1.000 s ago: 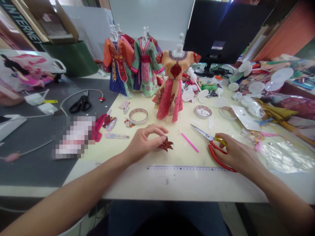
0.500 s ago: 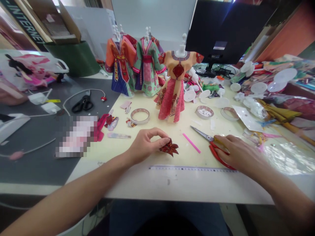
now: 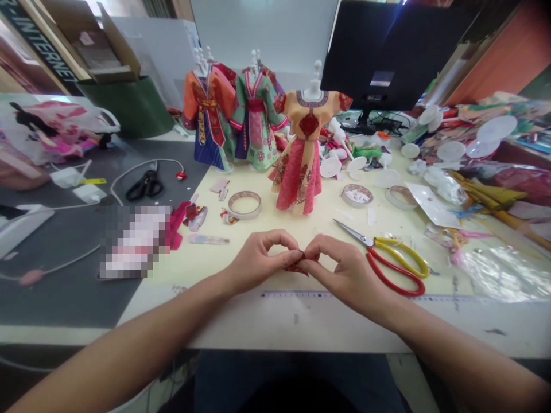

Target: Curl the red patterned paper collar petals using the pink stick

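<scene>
You are pinching the red piece [image 3: 295,268] with your left hand [image 3: 260,258] and right hand [image 3: 346,272], both nearly closed at the tips, left of the scissors [image 3: 365,241], and are apparently adjusting it, the next move calling for light, even pressure.

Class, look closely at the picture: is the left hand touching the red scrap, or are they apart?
Touching. The head view shows the left hand pinching the red scrap between thumb and finger.
</scene>
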### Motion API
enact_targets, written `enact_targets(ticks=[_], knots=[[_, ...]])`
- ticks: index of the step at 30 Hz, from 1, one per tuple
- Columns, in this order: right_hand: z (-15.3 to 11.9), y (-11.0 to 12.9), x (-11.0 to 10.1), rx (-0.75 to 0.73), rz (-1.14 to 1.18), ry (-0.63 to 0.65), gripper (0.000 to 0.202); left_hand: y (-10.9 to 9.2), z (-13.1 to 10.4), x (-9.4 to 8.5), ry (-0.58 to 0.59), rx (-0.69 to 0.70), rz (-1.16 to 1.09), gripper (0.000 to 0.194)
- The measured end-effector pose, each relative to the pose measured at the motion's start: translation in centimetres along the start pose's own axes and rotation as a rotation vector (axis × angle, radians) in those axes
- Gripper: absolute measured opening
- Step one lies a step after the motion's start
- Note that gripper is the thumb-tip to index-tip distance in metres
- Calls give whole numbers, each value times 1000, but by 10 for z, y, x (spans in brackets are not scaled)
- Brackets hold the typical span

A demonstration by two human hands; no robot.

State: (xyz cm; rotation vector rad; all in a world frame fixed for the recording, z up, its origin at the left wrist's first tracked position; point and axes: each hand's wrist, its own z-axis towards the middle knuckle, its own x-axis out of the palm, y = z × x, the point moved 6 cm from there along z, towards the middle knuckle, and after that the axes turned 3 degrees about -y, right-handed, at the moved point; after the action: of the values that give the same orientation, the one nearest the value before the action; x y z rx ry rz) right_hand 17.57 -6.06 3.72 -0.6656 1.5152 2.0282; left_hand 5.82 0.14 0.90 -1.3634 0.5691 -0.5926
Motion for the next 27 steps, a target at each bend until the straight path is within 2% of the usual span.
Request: enact_targets(ticks=[4, 7, 10, 12, 15, 20, 25, 27], knots=[[2, -5, -2, 73, 202, 19, 13, 4, 0, 2, 44, -77, -179, 26], [-2, -9, -5, 122, 310, 41, 13, 6, 1, 3, 67, -106, -162, 36], [-6, -10, -3, 163, 422, 88, 13, 10, 0, 8, 153, -145, -129, 50], [-9, -11, -1, 180, 486, 119, 13, 14, -2, 13, 224, -198, -187, 56], [-12, -13, -1, 210, 578, 140, 14, 19, -4, 15, 256, -263, -322, 53], [-14, -20, -6, 202, 550, 59, 13, 15, -4, 13, 288, -253, -424, 44], [-18, -25, -5, 201, 525, 34, 13, 10, -5, 12, 266, -226, -395, 54], [-18, -23, -5, 177, 525, 36, 13, 12, -5, 13, 241, -256, -384, 56]])
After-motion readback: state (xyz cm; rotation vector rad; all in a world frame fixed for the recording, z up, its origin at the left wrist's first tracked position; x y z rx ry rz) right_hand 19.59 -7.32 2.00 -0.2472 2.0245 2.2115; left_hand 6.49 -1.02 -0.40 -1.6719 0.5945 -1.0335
